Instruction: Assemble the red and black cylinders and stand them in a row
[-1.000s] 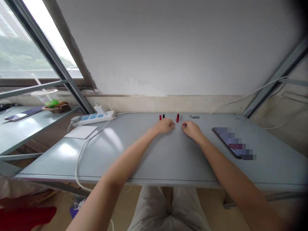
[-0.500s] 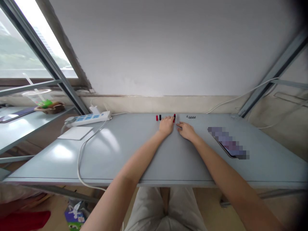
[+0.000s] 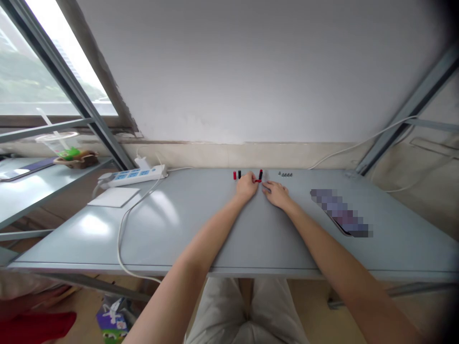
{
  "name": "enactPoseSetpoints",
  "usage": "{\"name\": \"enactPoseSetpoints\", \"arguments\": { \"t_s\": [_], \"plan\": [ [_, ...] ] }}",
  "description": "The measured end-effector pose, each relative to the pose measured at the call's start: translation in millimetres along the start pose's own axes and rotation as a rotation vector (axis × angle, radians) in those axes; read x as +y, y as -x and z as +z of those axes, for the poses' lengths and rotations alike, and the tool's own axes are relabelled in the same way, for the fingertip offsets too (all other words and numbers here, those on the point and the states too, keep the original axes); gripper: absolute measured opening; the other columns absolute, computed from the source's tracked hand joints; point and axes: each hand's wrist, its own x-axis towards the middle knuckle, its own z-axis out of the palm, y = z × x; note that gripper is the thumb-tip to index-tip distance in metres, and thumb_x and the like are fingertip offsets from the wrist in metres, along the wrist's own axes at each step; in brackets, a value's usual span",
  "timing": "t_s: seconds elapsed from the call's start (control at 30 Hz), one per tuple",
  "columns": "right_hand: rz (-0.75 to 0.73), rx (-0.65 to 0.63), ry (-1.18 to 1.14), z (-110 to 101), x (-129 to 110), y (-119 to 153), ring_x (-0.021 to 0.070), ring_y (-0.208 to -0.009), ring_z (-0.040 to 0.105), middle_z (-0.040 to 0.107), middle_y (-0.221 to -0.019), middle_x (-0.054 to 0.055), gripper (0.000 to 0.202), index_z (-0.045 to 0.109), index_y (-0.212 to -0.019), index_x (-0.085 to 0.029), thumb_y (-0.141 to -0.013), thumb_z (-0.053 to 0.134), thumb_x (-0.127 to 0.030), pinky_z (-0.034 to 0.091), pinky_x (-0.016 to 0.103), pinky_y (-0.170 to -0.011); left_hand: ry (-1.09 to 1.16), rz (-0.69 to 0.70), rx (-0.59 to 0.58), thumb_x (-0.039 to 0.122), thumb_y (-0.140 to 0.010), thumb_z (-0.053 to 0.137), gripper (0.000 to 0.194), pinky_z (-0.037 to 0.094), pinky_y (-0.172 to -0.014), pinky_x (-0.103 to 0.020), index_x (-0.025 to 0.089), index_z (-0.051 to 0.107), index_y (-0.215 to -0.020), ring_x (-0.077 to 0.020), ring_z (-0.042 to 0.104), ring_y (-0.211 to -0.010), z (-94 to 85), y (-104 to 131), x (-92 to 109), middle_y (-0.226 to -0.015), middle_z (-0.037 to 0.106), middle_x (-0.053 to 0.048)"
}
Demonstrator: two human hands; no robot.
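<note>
My left hand [image 3: 247, 186] rests on the far part of the desk, its fingers closed on a small red cylinder [image 3: 257, 181] lying sideways. A black cylinder with a red top [image 3: 260, 174] stands just beyond those fingertips. Left of this hand, a red cylinder [image 3: 234, 175] and a black cylinder [image 3: 239, 174] stand upright side by side. My right hand [image 3: 276, 193] lies close by on the right, fingers curled, with a thin dark bluish thing [image 3: 267, 189] at them, too small to name. Behind it is a small clear object [image 3: 265, 175], blurred.
Several small grey metal pieces [image 3: 286, 175] lie in a row near the wall. A phone [image 3: 340, 212] is on the right. At left are a power strip [image 3: 138, 176], a white flat square [image 3: 114, 197] and a white cable [image 3: 120, 239] crossing the desk [image 3: 172, 248].
The red cylinder at my left fingertips has tipped from upright to sideways. My right fingers have curled in, and a thin dark thing now shows at them.
</note>
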Motion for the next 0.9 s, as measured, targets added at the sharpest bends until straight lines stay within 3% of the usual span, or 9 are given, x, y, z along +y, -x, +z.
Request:
{"name": "enactPoseSetpoints", "arguments": {
  "t_s": [0.2, 0.37, 0.6, 0.73, 0.9],
  "plan": [
    [0.016, -0.016, 0.008, 0.1, -0.9, -0.7, 0.0270, -0.125, 0.037, 0.044, -0.137, 0.007, 0.042, 0.051, -0.128, -0.026, -0.089, 0.037, -0.037, 0.027, 0.051, -0.100, 0.015, 0.029, 0.008, 0.019, -0.075, 0.053, 0.013, 0.044, -0.077, -0.029, 0.017, 0.063, -0.084, -0.0185, 0.058, -0.084, -0.1, -0.7, -3.2, -0.088, 0.067, -0.008],
    [0.015, -0.019, 0.031, 0.6, -1.7, -0.9, 0.0282, -0.125, 0.036, 0.043, -0.138, 0.008, 0.043, 0.050, -0.128, -0.027, -0.090, 0.036, -0.038, 0.028, 0.052, -0.099, 0.110, -0.003, 0.014, 0.020, -0.075, 0.056, 0.011, 0.044, -0.075, -0.026, 0.015, 0.064, -0.081, -0.0152, 0.059, -0.079, -12.3, 5.0, -6.0, -0.084, 0.067, -0.007],
    [0.009, 0.006, 0.028, 3.1, -4.1, 0.3, 0.0296, -0.122, 0.037, 0.044, -0.136, 0.009, 0.044, 0.048, -0.129, -0.025, -0.089, 0.036, -0.039, 0.027, 0.053, -0.098, 0.244, -0.084, 0.050, 0.026, -0.076, 0.058, 0.015, 0.045, -0.068, -0.025, 0.014, 0.066, -0.079, -0.0132, 0.058, -0.070, -23.4, 20.3, -23.9, -0.075, 0.066, -0.006],
    [-0.043, 0.070, -0.038, 0.3, -9.0, 2.9, 0.0274, -0.115, 0.043, 0.052, -0.126, 0.011, 0.036, 0.056, -0.118, -0.022, -0.087, 0.042, -0.034, 0.032, 0.046, -0.095, 0.295, -0.117, 0.077, 0.027, -0.075, 0.058, 0.017, 0.045, -0.066, -0.025, 0.013, 0.067, -0.081, -0.0133, 0.058, -0.069, -24.0, 30.1, -29.8, -0.075, 0.066, -0.006],
    [-0.098, 0.261, -0.335, -8.4, -14.3, 3.7, 0.0188, -0.091, 0.056, 0.062, -0.098, 0.009, 0.024, 0.056, -0.101, -0.018, -0.084, 0.040, -0.023, 0.041, 0.032, -0.082, 0.360, -0.149, 0.074, 0.029, -0.075, 0.059, 0.018, 0.043, -0.063, -0.025, 0.013, 0.067, -0.080, -0.0134, 0.058, -0.066, -26.5, 33.4, -25.7, -0.073, 0.066, -0.006]
  ]
}}
